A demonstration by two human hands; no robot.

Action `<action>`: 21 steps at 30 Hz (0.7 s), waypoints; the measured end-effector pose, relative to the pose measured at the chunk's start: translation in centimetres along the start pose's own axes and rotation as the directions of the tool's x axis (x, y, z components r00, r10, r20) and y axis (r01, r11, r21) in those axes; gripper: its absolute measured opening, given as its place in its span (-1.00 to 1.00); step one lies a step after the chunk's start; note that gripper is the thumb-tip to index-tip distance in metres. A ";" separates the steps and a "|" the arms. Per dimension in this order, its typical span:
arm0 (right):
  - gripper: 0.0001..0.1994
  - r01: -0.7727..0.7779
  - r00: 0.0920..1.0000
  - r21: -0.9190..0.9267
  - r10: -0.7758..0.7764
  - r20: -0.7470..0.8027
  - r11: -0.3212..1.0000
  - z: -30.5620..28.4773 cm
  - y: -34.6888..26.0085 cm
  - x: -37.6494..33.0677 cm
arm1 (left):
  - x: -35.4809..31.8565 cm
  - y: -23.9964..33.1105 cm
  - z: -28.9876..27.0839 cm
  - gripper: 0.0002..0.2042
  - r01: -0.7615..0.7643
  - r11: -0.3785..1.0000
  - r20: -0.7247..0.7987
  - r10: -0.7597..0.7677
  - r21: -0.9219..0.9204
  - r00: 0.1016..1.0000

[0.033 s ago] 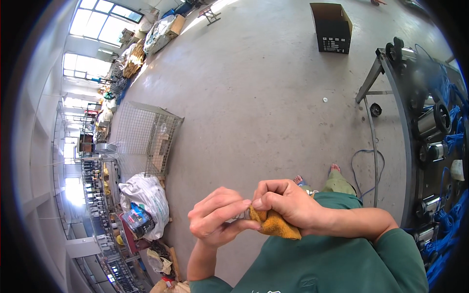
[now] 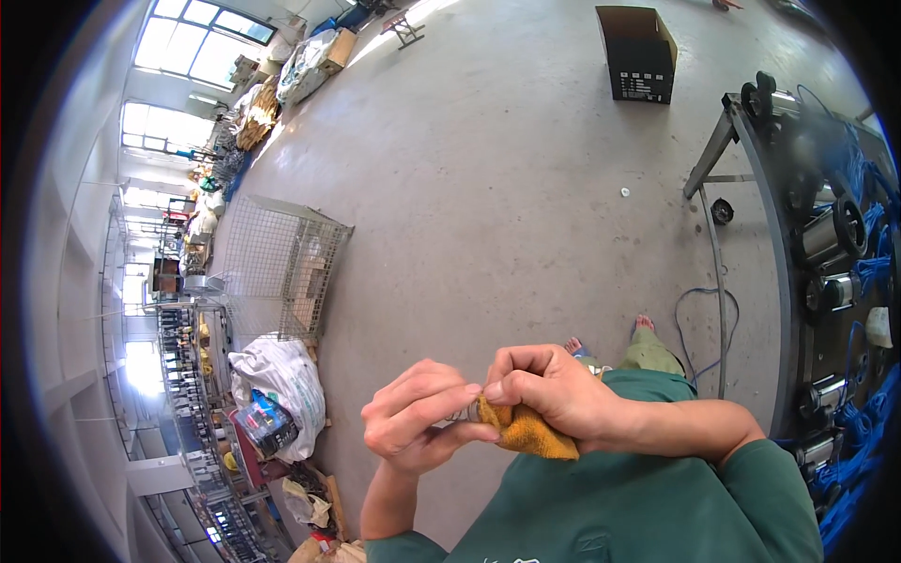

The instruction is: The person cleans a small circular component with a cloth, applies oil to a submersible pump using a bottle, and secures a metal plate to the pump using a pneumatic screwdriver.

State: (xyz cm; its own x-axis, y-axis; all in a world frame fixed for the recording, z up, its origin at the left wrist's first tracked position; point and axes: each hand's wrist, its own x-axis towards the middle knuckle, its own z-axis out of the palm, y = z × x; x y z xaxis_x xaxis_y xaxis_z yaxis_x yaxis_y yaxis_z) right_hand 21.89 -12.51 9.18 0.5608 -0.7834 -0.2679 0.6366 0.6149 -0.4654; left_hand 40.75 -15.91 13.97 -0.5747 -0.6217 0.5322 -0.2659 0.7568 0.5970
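Observation:
Both hands meet in front of my green shirt at the lower middle. A mustard-yellow cloth [image 2: 533, 434] is pinched in my right hand [image 2: 563, 399], its loose end hanging below the fingers. My left hand [image 2: 413, 422] is closed around a small silvery metal piece [image 2: 463, 412], which looks round and ridged. Most of that piece is hidden by the fingers and the cloth, so I cannot tell its exact kind. The cloth touches the end of the metal piece, and my two hands' fingertips nearly touch there.
At right, a metal workbench [image 2: 771, 235] holds several steel cylindrical motors [image 2: 833, 235] and blue cables [image 2: 849, 408]. A wire cage [image 2: 314, 272] and white sack [image 2: 277, 375] stand at left. A black box [image 2: 640, 61] sits on the floor; a cable [image 2: 682, 328] trails by the bench.

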 end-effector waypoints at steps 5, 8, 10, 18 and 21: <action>-0.84 0.085 0.993 -0.160 -0.071 0.089 0.983 -0.5 -0.7 -0.1 | -1.0 -0.4 0.6 -0.55 0.113 0.978 -0.134 -0.137 -0.173 0.981; -0.81 0.246 0.958 -0.097 -0.227 0.173 0.964 -0.9 -0.6 0.0 | -1.4 0.4 0.8 -0.51 0.292 0.822 -0.195 -0.430 -0.488 0.882; -0.81 0.339 0.932 -0.125 -0.315 0.182 0.932 -0.8 -0.9 0.0 | -1.9 0.3 1.0 -0.50 0.309 0.718 -0.160 -0.504 -0.624 0.848; -0.83 0.557 0.830 -0.467 -0.460 0.315 0.686 -1.2 -3.1 1.0 | -3.0 -0.1 0.7 -0.48 0.450 0.453 0.043 -0.667 -0.770 0.744; -0.82 0.498 0.867 -0.496 -0.410 0.282 0.711 -0.6 -2.9 1.6 | -3.8 -0.2 0.3 -0.45 0.532 0.387 0.114 -0.720 -0.753 0.685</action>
State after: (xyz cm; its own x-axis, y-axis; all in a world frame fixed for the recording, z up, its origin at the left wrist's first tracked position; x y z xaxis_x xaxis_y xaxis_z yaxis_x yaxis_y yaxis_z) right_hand 20.61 -15.59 9.55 0.3748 -0.9060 0.1967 0.4694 0.0024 -0.8830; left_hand 42.72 -13.63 11.62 -0.2903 -0.9476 -0.1336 0.1736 -0.1895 0.9664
